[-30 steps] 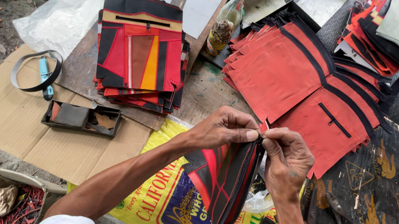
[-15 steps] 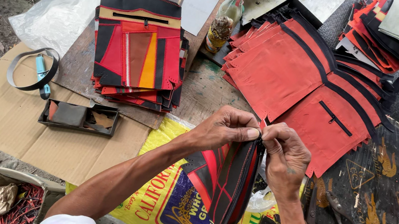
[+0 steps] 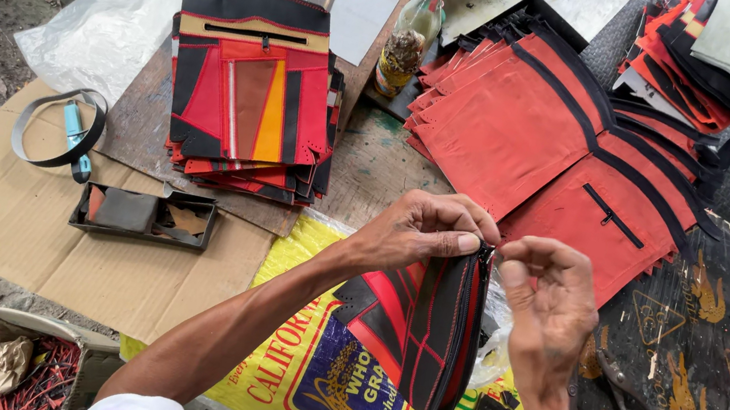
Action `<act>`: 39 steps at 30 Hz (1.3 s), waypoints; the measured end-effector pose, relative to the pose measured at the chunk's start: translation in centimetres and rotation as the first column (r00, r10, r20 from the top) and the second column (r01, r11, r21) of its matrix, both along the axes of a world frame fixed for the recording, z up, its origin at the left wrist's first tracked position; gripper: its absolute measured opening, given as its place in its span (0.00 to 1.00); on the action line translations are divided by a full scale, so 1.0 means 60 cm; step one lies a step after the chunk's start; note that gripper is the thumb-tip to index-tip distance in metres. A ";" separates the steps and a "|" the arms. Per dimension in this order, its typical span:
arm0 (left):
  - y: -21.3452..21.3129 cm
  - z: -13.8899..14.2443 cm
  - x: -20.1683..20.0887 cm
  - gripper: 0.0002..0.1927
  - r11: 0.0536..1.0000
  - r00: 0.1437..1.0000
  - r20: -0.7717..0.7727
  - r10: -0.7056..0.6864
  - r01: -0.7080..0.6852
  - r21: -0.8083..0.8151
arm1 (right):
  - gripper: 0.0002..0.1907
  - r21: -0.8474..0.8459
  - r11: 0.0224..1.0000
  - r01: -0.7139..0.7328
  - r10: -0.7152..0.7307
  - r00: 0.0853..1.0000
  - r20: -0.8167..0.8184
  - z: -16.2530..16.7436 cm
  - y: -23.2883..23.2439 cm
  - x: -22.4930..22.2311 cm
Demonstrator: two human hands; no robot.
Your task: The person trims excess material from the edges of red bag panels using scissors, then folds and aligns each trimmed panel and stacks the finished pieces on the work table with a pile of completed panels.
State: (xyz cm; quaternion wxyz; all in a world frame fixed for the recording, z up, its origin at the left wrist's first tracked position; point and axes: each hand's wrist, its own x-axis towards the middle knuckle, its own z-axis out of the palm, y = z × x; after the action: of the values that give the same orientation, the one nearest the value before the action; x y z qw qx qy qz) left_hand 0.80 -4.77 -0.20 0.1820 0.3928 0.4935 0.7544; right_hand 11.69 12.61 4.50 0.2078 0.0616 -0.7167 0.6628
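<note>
Both hands pinch the top edge of a red-and-black pouch (image 3: 427, 340), hanging between them: left hand (image 3: 423, 233) grips the edge, right hand (image 3: 544, 295) nips the zipper end. Keep the edge taut and fingertips close. Left of the left hand, a black tray (image 3: 141, 216) holds scraps. Farther left, a cardboard box (image 3: 23, 366) holds red trimmings. Beyond, a glass bottle (image 3: 413, 34) with brownish contents.

Soft even daylight, barely any shadows, all pretty sharp; slight wide-angle bend out toward the edges.
</note>
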 end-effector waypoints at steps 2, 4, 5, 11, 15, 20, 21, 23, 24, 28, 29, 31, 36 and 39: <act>0.004 -0.003 0.001 0.12 0.999 0.993 0.106 -0.048 0.049 -0.005 | 0.19 0.285 0.958 0.002 -0.015 0.999 0.046 0.018 0.001 0.015; 0.008 -0.007 0.000 0.13 0.995 0.976 0.202 -0.085 0.093 -0.033 | 0.22 0.477 0.879 0.014 -0.066 0.994 0.093 0.034 0.001 0.023; 0.009 -0.009 -0.001 0.13 0.995 0.975 0.209 -0.079 0.090 -0.044 | 0.22 0.532 0.846 0.024 -0.102 0.988 0.118 0.040 0.000 0.024; 0.011 -0.024 -0.004 0.12 0.998 0.983 0.179 -0.032 0.041 -0.050 | 0.16 0.647 0.744 0.168 -0.133 0.986 -0.102 0.051 -0.022 0.028; 0.014 -0.026 -0.007 0.11 0.998 0.983 0.186 0.005 0.007 -0.064 | 0.16 0.629 0.750 0.204 -0.128 0.978 -0.165 0.054 -0.029 0.025; 0.016 -0.024 -0.005 0.11 0.999 0.983 0.181 0.012 -0.003 -0.048 | 0.25 0.704 0.697 0.136 -0.103 0.991 -0.089 0.064 -0.027 0.021; 0.017 -0.023 -0.005 0.11 0.999 0.982 0.187 0.001 0.007 -0.042 | 0.24 0.710 0.691 0.137 -0.117 0.990 -0.077 0.065 -0.027 0.020; 0.019 -0.022 -0.005 0.11 0.999 0.984 0.180 -0.015 0.022 -0.034 | 0.22 0.664 0.732 0.155 -0.148 0.987 -0.068 0.065 -0.028 0.018; 0.021 -0.022 -0.004 0.11 0.999 0.986 0.166 -0.019 0.025 -0.031 | 0.21 0.640 0.751 0.164 -0.161 0.985 -0.063 0.065 -0.028 0.017; 0.022 -0.023 -0.003 0.11 0.999 0.984 0.179 -0.017 0.024 -0.035 | 0.11 0.615 0.756 0.223 -0.170 0.975 -0.144 0.059 -0.027 0.020; 0.021 -0.024 -0.003 0.11 0.999 0.981 0.191 -0.016 0.025 -0.044 | 0.09 0.626 0.741 0.242 -0.140 0.968 -0.208 0.058 -0.025 0.021; 0.020 -0.023 -0.007 0.11 0.998 0.978 0.209 -0.012 0.025 -0.061 | 0.07 0.630 0.731 0.261 -0.103 0.955 -0.277 0.055 -0.021 0.019; 0.011 -0.013 -0.010 0.10 0.998 0.983 0.183 -0.015 0.027 -0.063 | 0.03 0.621 0.767 0.162 -0.086 0.985 -0.149 0.057 -0.006 -0.006; 0.002 -0.003 -0.019 0.10 0.997 0.981 0.179 0.073 -0.065 -0.052 | 0.01 0.612 0.788 0.068 0.004 0.993 -0.115 0.063 -0.008 -0.011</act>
State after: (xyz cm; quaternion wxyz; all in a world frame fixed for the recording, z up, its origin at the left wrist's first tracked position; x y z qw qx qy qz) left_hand -0.36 -4.64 -0.39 0.2087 0.3012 0.5055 0.7812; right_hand 11.06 12.11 8.26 0.2268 0.1500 -0.8818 0.3853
